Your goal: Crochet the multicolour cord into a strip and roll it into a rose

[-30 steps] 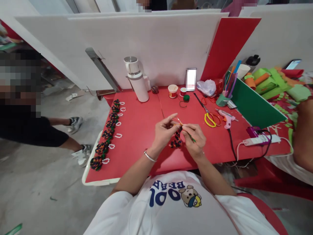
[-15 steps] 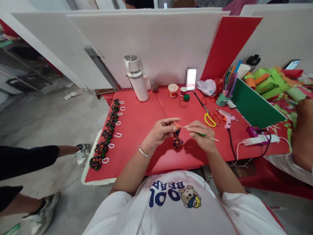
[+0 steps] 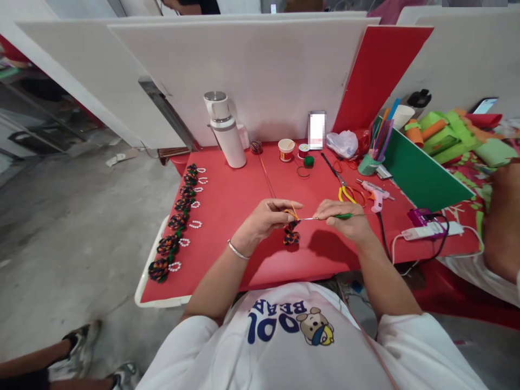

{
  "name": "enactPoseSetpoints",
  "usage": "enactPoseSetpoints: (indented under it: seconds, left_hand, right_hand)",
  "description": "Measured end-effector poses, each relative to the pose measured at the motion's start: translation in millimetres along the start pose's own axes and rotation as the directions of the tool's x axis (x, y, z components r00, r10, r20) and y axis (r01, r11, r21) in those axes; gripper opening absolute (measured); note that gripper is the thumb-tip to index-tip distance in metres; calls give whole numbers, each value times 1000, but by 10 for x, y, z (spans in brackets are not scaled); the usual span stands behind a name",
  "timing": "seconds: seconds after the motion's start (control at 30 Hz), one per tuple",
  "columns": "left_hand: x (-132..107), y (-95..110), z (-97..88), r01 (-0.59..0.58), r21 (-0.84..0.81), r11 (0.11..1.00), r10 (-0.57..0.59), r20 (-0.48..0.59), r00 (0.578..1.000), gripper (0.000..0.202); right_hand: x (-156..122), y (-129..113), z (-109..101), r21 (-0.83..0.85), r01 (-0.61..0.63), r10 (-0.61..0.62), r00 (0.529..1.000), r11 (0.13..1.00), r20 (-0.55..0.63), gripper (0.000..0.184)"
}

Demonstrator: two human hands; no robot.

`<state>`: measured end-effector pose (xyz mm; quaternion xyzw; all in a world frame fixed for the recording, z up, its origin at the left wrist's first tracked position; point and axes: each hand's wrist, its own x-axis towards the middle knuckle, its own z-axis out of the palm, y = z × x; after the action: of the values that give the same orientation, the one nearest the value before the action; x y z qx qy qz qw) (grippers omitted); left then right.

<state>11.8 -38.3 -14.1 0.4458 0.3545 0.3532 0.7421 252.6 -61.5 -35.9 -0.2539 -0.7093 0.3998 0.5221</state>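
Observation:
My left hand (image 3: 270,221) pinches a small piece of crochet work (image 3: 291,235) in dark, orange and purple yarn, which hangs below the fingers. Orange yarn (image 3: 266,176) runs from a multicoloured yarn ball (image 3: 256,147) at the back to this hand. My right hand (image 3: 341,218) is closed around a crochet hook (image 3: 340,216) with a green grip. The thin metal shaft points left, its tip at the yarn by my left fingers. Along the table's left side lies a row of finished-looking crocheted pieces (image 3: 177,221) with white bead loops (image 3: 195,224).
On the red table (image 3: 244,260) stand a white thermos (image 3: 228,135), a paper cup (image 3: 286,150), a phone (image 3: 317,130) and a pen holder (image 3: 369,164). Scissors (image 3: 345,194), a pink glue gun (image 3: 376,195) and a power strip (image 3: 430,232) lie right. Another person's arm (image 3: 504,216) is at far right.
My right hand has moved slightly right, drawing the hook away from the left hand. The crochet piece has shifted a little up and left. A passer-by's legs at left have moved toward the bottom.

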Motion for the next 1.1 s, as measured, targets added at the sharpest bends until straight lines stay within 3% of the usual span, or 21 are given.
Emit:
enactPoseSetpoints:
  seconds: [0.1, 0.2, 0.3, 0.4, 0.47, 0.53, 0.63, 0.73, 0.83, 0.97, 1.1]
  left_hand:
    - [49, -73, 69, -73, -11, 997, 73, -46, 996, 47]
    - [75, -146, 162, -188, 17, 982, 188, -183, 965, 50]
    - [67, -199, 236, -262, 41, 964, 262, -294, 919, 52]
    - [53, -235, 255, -271, 31, 962, 266, -328, 907, 56]
    - [49, -241, 234, -242, -13, 970, 227, -299, 927, 55]
    - [44, -221, 194, -174, -71, 982, 154, -232, 960, 53]
    - [23, -144, 126, -73, -115, 991, 55, -149, 987, 51]
    - [-4, -61, 75, -45, -88, 995, 31, -152, 988, 49]
    - [-16, -16, 45, -45, -26, 999, 41, -141, 989, 47]
    - [-12, -6, 30, -76, 85, 994, 86, -119, 989, 39]
    - [-5, -19, 53, -177, 200, 964, 218, -205, 954, 29]
  right_hand:
    - [-56, 106, 209, 31, 7, -1, 982, 1000, -189, 13]
    - [-104, 151, 448, -195, 28, -90, 944, 980, -316, 16]
    - [-134, 151, 605, -461, 61, -241, 908, 885, -342, 23]
    - [-154, 165, 687, -592, 57, -303, 896, 804, -325, 24]
    - [-161, 185, 717, -595, 61, -322, 882, 801, -344, 24]
    - [-158, 209, 721, -514, 75, -316, 860, 855, -400, 22]
    - [-129, 255, 655, -214, 78, -171, 871, 974, -460, 18]
    - [-87, 309, 511, 78, 8, 22, 927, 997, -375, 20]
    - [-46, 318, 334, 191, -65, 113, 962, 979, -248, 22]
    - [39, 182, 118, 167, -109, 120, 991, 980, -58, 20]
    - [150, -38, -6, -7, -89, 89, 990, 996, 105, 16]
